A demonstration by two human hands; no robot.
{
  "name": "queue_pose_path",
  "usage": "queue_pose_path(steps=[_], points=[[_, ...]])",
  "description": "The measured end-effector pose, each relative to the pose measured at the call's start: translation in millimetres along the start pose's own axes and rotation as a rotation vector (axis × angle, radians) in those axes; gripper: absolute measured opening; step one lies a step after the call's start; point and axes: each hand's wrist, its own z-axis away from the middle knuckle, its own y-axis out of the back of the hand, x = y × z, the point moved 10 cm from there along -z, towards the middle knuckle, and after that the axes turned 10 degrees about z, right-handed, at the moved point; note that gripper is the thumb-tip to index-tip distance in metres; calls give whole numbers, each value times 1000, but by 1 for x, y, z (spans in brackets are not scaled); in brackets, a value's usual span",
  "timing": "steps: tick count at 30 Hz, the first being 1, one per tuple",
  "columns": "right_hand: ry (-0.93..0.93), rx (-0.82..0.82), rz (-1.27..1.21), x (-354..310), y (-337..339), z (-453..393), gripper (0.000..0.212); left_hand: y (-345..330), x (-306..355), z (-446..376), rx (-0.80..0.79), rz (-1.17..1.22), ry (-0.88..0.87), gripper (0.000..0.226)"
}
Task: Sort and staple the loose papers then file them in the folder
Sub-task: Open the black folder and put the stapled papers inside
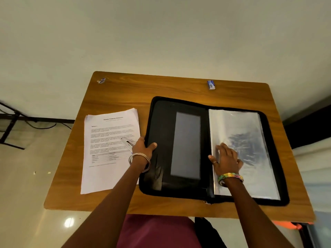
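A black zip folder (pixel 161 122) lies open on the wooden table (pixel 125 90). Clear plastic sleeves (pixel 250 140) fill its right half. My left hand (pixel 144 148) grips the folder's left edge, thumb on the inner cover. My right hand (pixel 226 159) rests flat on the sleeves near the spine, fingers spread. Left of the folder lies a stack of printed papers (pixel 105 153). A white stapler (pixel 127 143) lies on the stack beside my left hand.
A small blue staple box (pixel 211 85) sits near the table's far edge at the right. Another small blue item (pixel 101 80) lies at the far left corner. A dark metal frame (pixel 10 126) stands on the floor to the left.
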Motion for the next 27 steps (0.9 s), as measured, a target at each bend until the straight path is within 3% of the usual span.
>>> queue_pose_path(steps=[3,8,14,18,20,23,27], points=[[-25,-43,67,1,0,-5,49,2,-6,9,-9,-76,-52,53],[-64,18,31,-41,16,-7,42,50,-5,2,100,57,-132,22],[356,53,-203,-187,30,9,26,130,-25,-9,265,405,-61,14],[516,-117,-400,-284,13,39,27,194,-72,-10,458,442,49,12],[482,-166,-336,-308,-4,45,43,218,-89,-7,552,341,81,13],[401,-101,-6,-327,-26,46,62,248,-99,2,655,48,125,22],[327,-16,47,-330,-36,45,51,234,-92,-12,522,-123,47,31]])
